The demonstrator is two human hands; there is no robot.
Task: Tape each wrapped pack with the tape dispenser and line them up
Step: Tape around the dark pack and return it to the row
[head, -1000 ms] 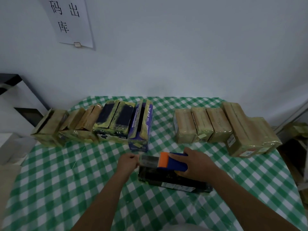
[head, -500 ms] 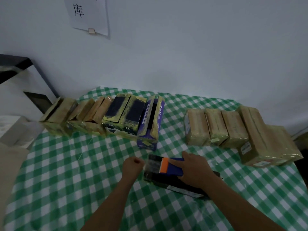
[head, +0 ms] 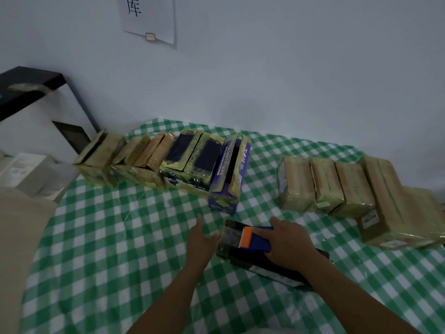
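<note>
A pale wall (head: 289, 68) with one paper sign (head: 149, 18) stands behind a table under a green-and-white checked cloth (head: 108, 237). Along the far edge are two rows of wrapped packs. The left row (head: 149, 162) has six as far as can be told: three tan ones, two with dark tops and one purple box at its right end. The right row (head: 325, 186), well apart from it, has five: three short tan packs, one long one and one lower one at the far right. One more dark pack (head: 269, 268) lies flat near the middle, in front of the gap between the rows. On its left end sits the one blue-and-orange tape dispenser (head: 257, 239), gripped from above by the right hand (head: 289, 244) with its fingers curled over the blue body. The left hand (head: 201, 239) holds nothing, its fingers straight and thumb raised, just beside the pack's left end; whether it touches cannot be told. Half a second ago that hand was curled into a fist at the same end, and it has since opened. The dispenser and right hand have stayed put on the pack. At the far left are a black frame (head: 36, 80) and white boxes (head: 24, 172).
</note>
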